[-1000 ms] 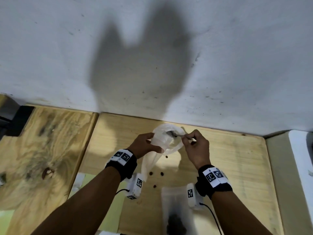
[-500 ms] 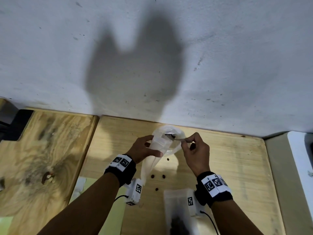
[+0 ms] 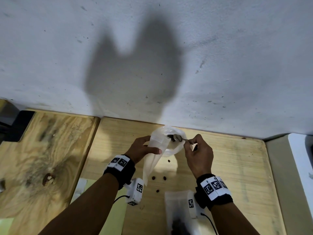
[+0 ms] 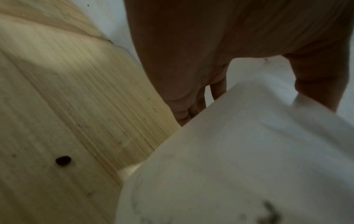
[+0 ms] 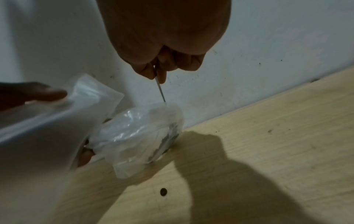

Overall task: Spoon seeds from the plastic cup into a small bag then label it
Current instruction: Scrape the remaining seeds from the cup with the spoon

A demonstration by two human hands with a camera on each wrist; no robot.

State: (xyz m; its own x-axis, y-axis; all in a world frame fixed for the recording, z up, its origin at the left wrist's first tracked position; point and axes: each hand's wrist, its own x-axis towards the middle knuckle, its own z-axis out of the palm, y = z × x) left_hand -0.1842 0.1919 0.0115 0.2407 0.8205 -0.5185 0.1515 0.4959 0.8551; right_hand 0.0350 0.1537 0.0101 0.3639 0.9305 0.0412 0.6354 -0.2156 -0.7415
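A clear plastic cup [image 3: 176,150] stands on the wooden table near the wall. My right hand [image 3: 188,143] pinches the thin handle of a metal spoon [image 3: 177,138], whose bowl sits in the cup mouth among dark seeds. In the right wrist view the spoon [image 5: 161,91] runs down from my fingers [image 5: 161,75] into the cup [image 5: 141,136]. My left hand [image 3: 152,145] grips the top of a small translucent bag [image 3: 151,163] right beside the cup's left rim; the bag hangs down toward the table. The left wrist view shows the bag [image 4: 249,151] under my fingers [image 4: 191,109].
Several loose dark seeds [image 3: 153,178] lie on the table [image 3: 237,167] in front of the cup. Another bag holding dark seeds [image 3: 177,216] lies near the front edge under my right wrist. A pale green sheet [image 3: 115,217] lies front left. The white wall [image 3: 152,65] is just behind.
Both hands stay close to where they were, the spoon bowl still at the cup mouth. The left hand has drawn the bag's top slightly closer to the cup rim.
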